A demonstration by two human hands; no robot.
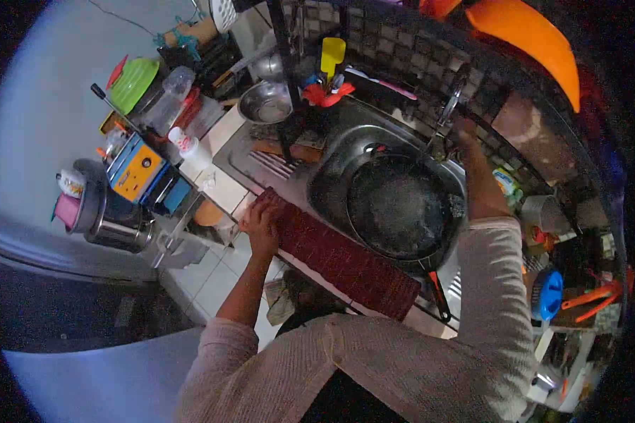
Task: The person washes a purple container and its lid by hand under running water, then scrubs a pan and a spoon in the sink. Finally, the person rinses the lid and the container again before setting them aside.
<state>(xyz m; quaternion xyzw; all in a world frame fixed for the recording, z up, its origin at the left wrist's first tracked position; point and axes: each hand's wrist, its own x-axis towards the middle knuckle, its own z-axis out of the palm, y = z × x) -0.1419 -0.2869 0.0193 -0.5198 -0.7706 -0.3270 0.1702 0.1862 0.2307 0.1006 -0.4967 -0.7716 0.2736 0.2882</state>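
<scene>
My left hand (261,218) lies on the near left end of a long dark red ribbed mat (342,257), its fingers spread over the surface. The mat stretches along the front edge of the sink counter. At the back right, my right hand (467,139) reaches to the faucet (450,109), fingers closed around its lower part and dimly lit. A large dark frying pan (402,204) fills much of the metal sink (329,151), with water or wet sheen inside it. Its black and red handle (437,296) points toward me over the sink's front edge.
A steel bowl (266,103) stands behind the drainboard (241,154). A white cup (190,151) and an orange and blue box (140,169) are at left. To the right hangs a blue brush (547,295). Several pots and containers crowd the left side.
</scene>
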